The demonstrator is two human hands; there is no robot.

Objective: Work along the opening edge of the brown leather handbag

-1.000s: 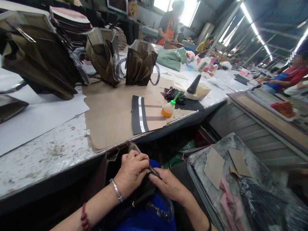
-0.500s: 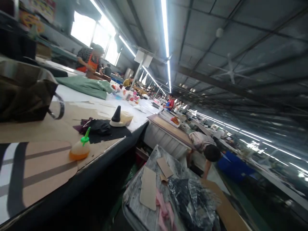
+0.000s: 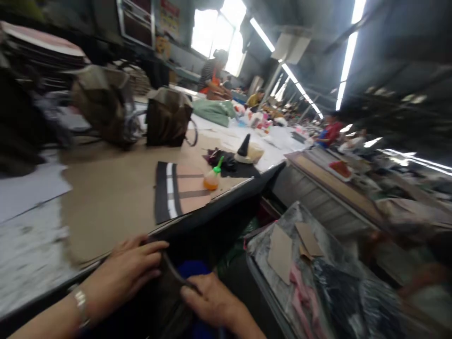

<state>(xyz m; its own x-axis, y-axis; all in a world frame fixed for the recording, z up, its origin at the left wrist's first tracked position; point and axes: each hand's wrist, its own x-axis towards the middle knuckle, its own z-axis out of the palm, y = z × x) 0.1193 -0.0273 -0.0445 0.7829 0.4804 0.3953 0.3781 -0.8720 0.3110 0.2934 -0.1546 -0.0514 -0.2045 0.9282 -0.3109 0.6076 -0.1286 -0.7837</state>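
Bag (image 3: 173,299), dark, at lower centre of the frame, below the table edge; most of its body lost in shadow and blur. Right hand (image 3: 212,296) pinches the rim (image 3: 173,269) between thumb and fingers. Left hand (image 3: 132,268) lies over the bag's upper left part, fingers together and stretched toward the rim; whether they grip it, cannot tell. Blue cloth (image 3: 194,269) shows behind the rim. Above, on the table (image 3: 31,263): brown paper (image 3: 106,202), then a striped piece (image 3: 192,188) near the front edge, with a squeeze bottle (image 3: 211,181) of orange liquid at its right end. Just beyond, a dark scrap (image 3: 226,164) and a black-tipped tool (image 3: 243,149). A standing bag (image 3: 168,117) at upper left of centre. Right of centre, a grey board (image 3: 263,245) with cards (image 3: 280,254) and a pink strip (image 3: 300,289). Top centre, a person in an orange apron (image 3: 213,80). Risks, as judged: rim looks narrow and limp, so a loosened right pinch could let it slip or twist; bag raised carelessly could scrape the table edge; a knock to the bottle could spill liquid over the striped piece.
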